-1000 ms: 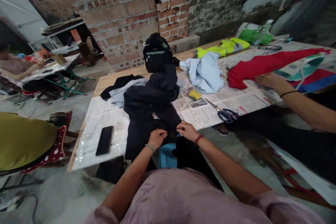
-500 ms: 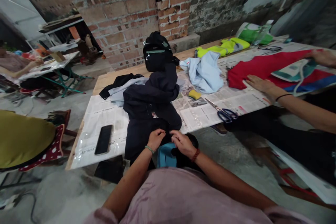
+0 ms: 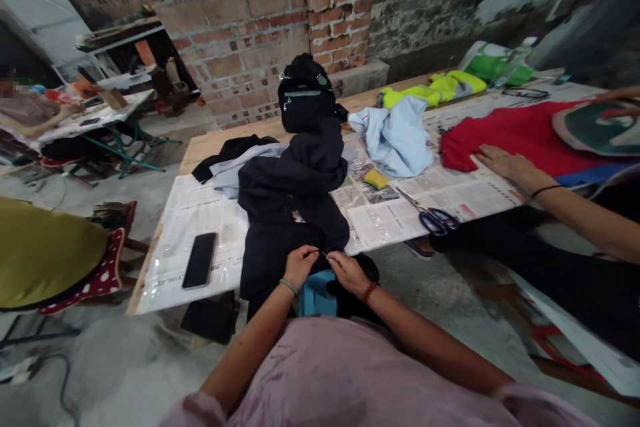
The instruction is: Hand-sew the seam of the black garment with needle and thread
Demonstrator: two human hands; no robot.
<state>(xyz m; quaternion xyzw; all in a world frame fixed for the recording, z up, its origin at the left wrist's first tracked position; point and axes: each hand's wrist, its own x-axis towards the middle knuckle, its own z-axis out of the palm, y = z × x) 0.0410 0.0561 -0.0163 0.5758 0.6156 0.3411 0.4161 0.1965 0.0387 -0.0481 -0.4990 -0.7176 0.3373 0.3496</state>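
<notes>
My left hand [image 3: 301, 265] is closed in a pinch over the near end of a dark navy garment [image 3: 280, 237]; what its fingertips hold is too small to make out. Facing it, almost touching, my right hand [image 3: 349, 271] pinches a thin, pale, needle-like thing [image 3: 324, 253] that shows in the gap between the hands. The garment lies bunched on the table and hangs over its front edge towards my lap. Below my hands is a blue object [image 3: 317, 293], partly hidden by my wrists.
On the newspaper-covered table [image 3: 170, 213] lie a phone [image 3: 200, 260], scissors [image 3: 431, 215], a yellow sponge [image 3: 376, 179], a pale blue cloth [image 3: 397, 137] and a black bag [image 3: 306, 97]. At right, a co-worker's hand [image 3: 505, 163] rests on red cloth [image 3: 520, 133] beside an iron [image 3: 597, 127].
My right fingers have gone from loosely spread to a pinch near my left fingertips. The co-worker's iron, tilted before, now lies flatter and further right on the red cloth.
</notes>
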